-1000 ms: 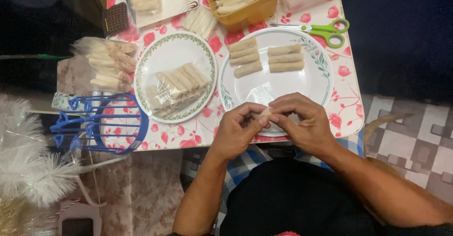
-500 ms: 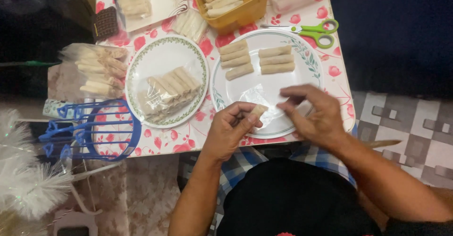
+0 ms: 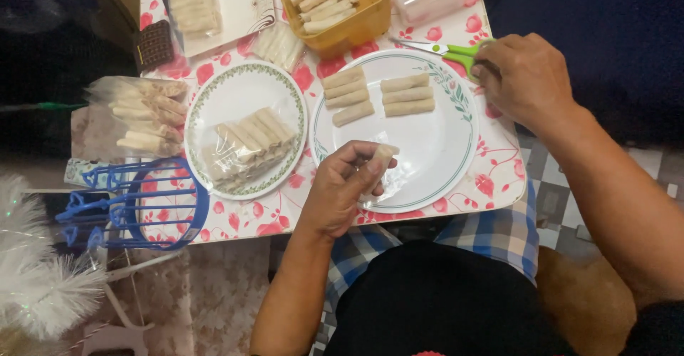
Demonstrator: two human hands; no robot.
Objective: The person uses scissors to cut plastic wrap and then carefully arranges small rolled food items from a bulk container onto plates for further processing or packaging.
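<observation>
**Hands splitting between roll and scissors**

Left hand is pinching a pale pastry roll over the near rim of the white plate, its long axis tilting toward one o'clock. Right hand is closing over the green scissors, which are lying at one o'clock from the roll, blades pointing toward nine o'clock. Six finished rolls are resting at twelve o'clock on the plate.

Pale beige rolls lie on a white plate with a green leaf border; green-handled scissors upper right; white tablecloth with red flowers; yellow tub at top; blue wire basket lower left; blue checked cloth below
</observation>
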